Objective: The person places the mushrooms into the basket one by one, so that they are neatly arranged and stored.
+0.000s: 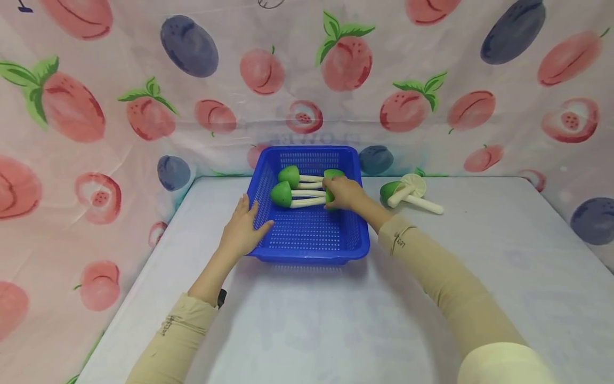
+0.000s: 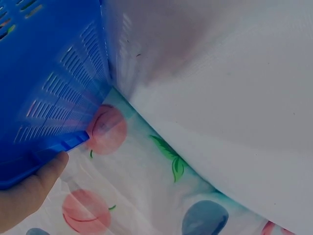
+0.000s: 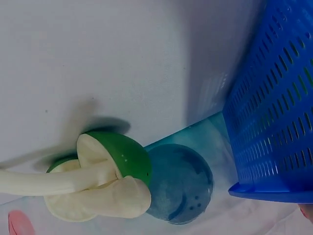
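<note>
i've got the right hand gripping a green-capped mushroom inside the blue basket, around mid-frame. left hand just rests on the basket's left rim, fingers spread loose. two crossed mushrooms lie on the surface, right of center.

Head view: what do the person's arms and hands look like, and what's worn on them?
The left hand and right hand are ungloved. The left sleeve and right sleeve are beige, each with dark lettering near the cuff, too small to read. Higher up, the right arm shows a paler cream part. A small black object sits by the left cuff.
</note>
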`<action>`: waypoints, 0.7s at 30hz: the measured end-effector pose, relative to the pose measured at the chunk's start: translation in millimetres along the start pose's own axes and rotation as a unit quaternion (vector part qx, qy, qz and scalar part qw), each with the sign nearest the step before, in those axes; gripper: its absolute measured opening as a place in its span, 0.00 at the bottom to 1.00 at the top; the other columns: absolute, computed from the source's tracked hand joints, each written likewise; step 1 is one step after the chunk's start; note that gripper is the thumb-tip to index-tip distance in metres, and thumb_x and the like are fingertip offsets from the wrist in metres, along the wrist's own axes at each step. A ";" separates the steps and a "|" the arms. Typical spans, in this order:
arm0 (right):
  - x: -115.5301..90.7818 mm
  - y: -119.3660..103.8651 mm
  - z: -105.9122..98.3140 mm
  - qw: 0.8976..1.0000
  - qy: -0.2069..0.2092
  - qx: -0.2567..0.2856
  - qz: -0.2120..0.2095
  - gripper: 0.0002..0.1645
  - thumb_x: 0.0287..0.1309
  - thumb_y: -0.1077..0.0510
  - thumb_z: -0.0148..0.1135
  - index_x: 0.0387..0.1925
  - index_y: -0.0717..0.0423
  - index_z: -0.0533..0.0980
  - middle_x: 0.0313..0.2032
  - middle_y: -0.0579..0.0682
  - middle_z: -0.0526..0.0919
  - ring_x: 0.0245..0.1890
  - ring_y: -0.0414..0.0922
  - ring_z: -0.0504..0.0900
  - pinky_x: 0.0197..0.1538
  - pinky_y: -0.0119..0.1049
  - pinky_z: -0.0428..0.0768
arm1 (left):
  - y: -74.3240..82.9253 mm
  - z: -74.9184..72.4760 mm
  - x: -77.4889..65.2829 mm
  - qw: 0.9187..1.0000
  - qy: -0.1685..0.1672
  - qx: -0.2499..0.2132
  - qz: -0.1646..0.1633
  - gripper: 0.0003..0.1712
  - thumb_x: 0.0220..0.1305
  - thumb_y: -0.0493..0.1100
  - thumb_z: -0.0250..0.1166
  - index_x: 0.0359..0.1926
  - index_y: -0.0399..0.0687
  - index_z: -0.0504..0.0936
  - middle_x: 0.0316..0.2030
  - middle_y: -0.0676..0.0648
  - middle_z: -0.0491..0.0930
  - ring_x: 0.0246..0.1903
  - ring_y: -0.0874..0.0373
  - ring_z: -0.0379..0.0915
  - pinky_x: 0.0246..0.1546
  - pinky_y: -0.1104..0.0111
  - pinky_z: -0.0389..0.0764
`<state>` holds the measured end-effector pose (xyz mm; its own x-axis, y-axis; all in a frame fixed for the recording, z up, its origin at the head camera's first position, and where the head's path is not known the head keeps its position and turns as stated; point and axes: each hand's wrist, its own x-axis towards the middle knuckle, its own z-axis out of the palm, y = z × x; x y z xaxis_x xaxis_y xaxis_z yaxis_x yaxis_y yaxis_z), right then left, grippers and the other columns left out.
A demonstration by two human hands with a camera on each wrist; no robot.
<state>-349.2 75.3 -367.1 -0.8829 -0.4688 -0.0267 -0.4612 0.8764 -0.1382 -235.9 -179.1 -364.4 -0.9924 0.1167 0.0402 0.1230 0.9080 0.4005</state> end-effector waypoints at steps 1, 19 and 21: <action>0.0 -0.4 0.7 1.000 0.001 -0.004 0.001 0.30 0.48 0.47 0.71 0.50 0.56 0.72 0.46 0.57 0.80 0.47 0.54 0.78 0.47 0.50 0.79 | 0.0 -0.2 -0.3 1.000 0.000 0.000 -0.001 0.43 0.66 0.57 0.54 0.69 0.30 0.55 0.72 0.30 0.41 0.73 0.38 0.35 0.66 0.43 0.54; -2.5 1.6 0.1 1.000 0.005 0.012 -0.017 0.29 0.48 0.49 0.71 0.51 0.57 0.74 0.48 0.54 0.79 0.46 0.52 0.78 0.49 0.47 0.78 | 0.3 1.3 0.2 1.000 0.002 0.003 -0.002 0.43 0.66 0.57 0.54 0.69 0.30 0.55 0.72 0.30 0.41 0.73 0.38 0.35 0.66 0.42 0.53; -2.1 1.8 0.6 1.000 0.005 0.013 -0.018 0.29 0.49 0.49 0.71 0.52 0.56 0.75 0.48 0.54 0.79 0.47 0.52 0.78 0.50 0.48 0.77 | 0.3 1.4 0.1 1.000 0.002 0.002 -0.003 0.43 0.66 0.57 0.54 0.69 0.30 0.55 0.72 0.30 0.41 0.73 0.39 0.35 0.66 0.43 0.53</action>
<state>-348.1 77.7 -367.9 -0.8663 -0.4994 -0.0103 -0.4911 0.8553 -0.1653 -235.9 -178.2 -365.5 -0.9932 0.1088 0.0416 0.1163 0.9106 0.3966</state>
